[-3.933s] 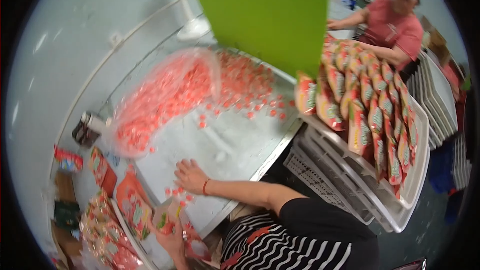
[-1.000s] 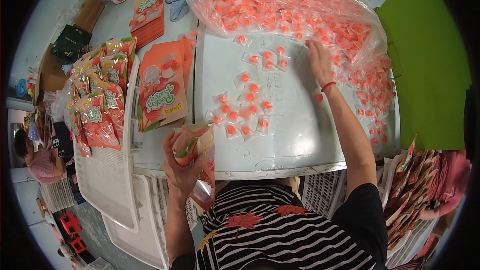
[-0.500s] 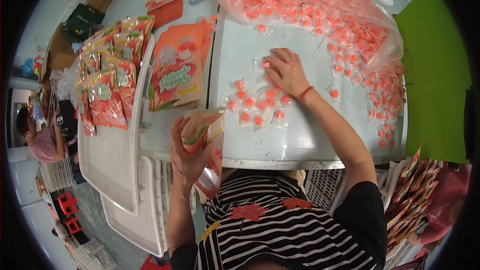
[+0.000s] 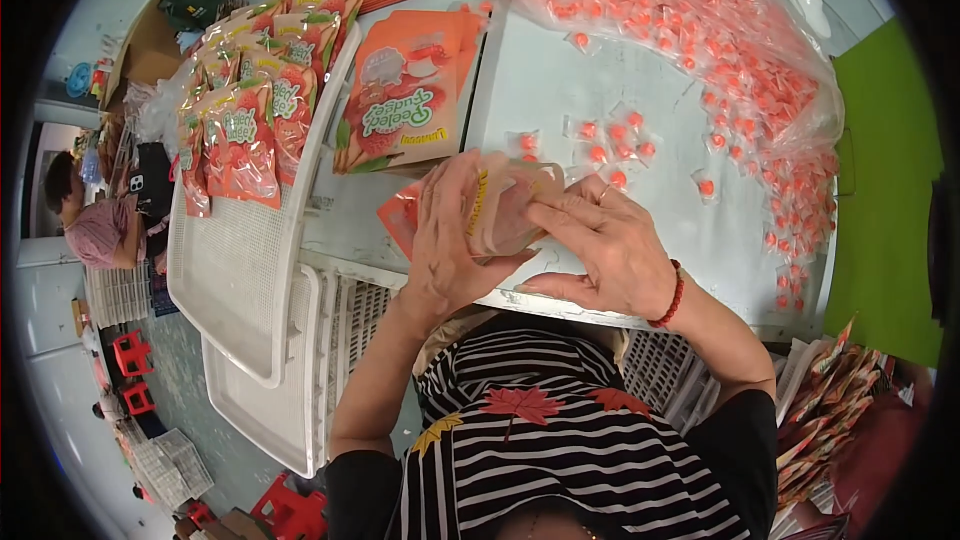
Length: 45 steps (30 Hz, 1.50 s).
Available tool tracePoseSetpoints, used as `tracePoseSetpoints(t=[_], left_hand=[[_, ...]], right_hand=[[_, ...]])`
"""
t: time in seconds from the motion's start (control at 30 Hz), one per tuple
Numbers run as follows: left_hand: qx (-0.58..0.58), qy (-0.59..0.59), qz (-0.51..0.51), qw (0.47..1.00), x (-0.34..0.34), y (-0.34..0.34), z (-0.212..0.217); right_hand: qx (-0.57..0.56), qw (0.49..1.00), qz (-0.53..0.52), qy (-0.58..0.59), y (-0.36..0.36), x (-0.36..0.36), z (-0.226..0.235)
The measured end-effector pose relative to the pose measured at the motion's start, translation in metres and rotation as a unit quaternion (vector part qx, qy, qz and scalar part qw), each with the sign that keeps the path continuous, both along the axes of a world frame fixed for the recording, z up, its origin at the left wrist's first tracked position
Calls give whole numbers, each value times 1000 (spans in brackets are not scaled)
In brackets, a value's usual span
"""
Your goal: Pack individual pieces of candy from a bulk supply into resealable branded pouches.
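The left hand (image 4: 440, 245) is gripping an open, beige-and-orange printed plastic pouch (image 4: 503, 202) above the near edge of the pale, flat-topped table (image 4: 522, 90), while the right hand (image 4: 615, 250), thumb apart, is touching the pouch's mouth with its fingertips, any pinch being unclear.

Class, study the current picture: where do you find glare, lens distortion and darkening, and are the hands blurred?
Head view: small bright highlights on the glossy filled pouches; head view: fisheye bending, with the upper white tray's long side bowed; head view: blackened corners; head view: left hand and right hand, at the open pouch, look fairly sharp.
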<state>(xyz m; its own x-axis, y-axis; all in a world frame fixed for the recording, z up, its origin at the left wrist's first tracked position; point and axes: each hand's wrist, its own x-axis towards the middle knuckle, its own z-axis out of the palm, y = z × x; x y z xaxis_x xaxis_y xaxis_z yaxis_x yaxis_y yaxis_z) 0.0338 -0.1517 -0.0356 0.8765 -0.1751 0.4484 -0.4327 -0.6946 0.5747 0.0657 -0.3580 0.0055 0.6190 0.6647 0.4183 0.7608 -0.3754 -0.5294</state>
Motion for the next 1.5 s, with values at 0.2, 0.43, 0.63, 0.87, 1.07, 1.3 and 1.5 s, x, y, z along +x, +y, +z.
tracePoseSetpoints(t=[0.2, 0.43, 0.63, 0.87, 1.07, 1.3, 1.5], left_hand=[[59, -58, -16, 996, 5, -7, -4], [-23, -65, -54, 996, 2, -8, -13], [113, -62, -89, 988, 7, 0, 12], [31, -77, -60, 995, 17, 11, 8], [24, -58, -81, 995, 22, 1, 9], [119, -68, -25, 990, 21, -7, 11], [134, -75, 8, 988, 21, -15, -3]], right_hand=[[-6, 997, -45, -56, 19, -8, 12], [92, 995, -14, 24, 29, -2, -19], [19, 1000, 13, -11, 25, 1, -10], [36, 991, -131, -20, -31, 34, -33], [-148, 950, -262, -81, -38, 46, -121], [-128, 964, -228, -57, -17, 50, -127], [-98, 966, -232, -54, -7, 60, -130]])
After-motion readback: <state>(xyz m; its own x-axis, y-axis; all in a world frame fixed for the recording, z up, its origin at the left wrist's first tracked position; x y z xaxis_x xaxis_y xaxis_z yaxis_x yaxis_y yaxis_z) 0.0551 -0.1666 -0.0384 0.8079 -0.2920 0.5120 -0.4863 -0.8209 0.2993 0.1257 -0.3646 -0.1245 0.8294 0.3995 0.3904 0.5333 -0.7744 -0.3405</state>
